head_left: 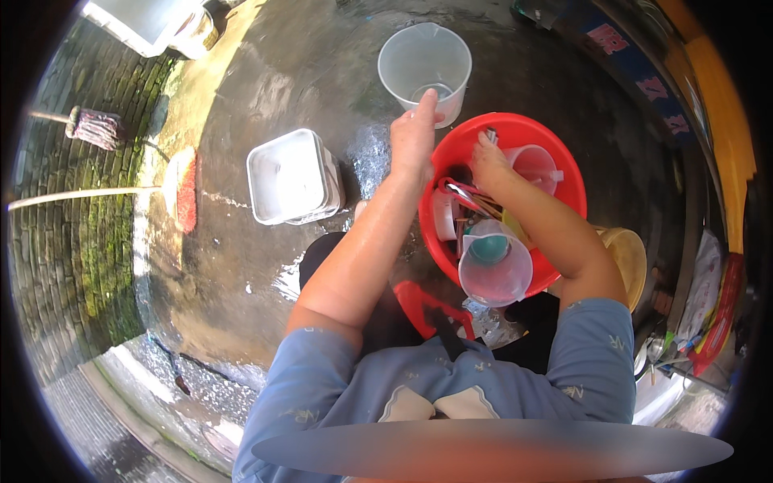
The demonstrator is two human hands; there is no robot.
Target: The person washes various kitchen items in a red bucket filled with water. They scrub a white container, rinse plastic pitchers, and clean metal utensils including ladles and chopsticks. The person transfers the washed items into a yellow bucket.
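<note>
Jugs number three: one large clear jug (425,68), gripped on its near side by the left hand (413,138), just beyond one red basin (573,173), and two smaller jugs (495,278) inside it. The right hand (488,165) reaches in, fingers bent; what they hold, I cannot tell. Overlapping utensils (471,201) defy counting. One broom's (185,193) handle runs out of view.

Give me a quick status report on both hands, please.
Left hand holding jug; right hand inside red tub, its grip unclear; second jug and utensils crowd the tub.
</note>
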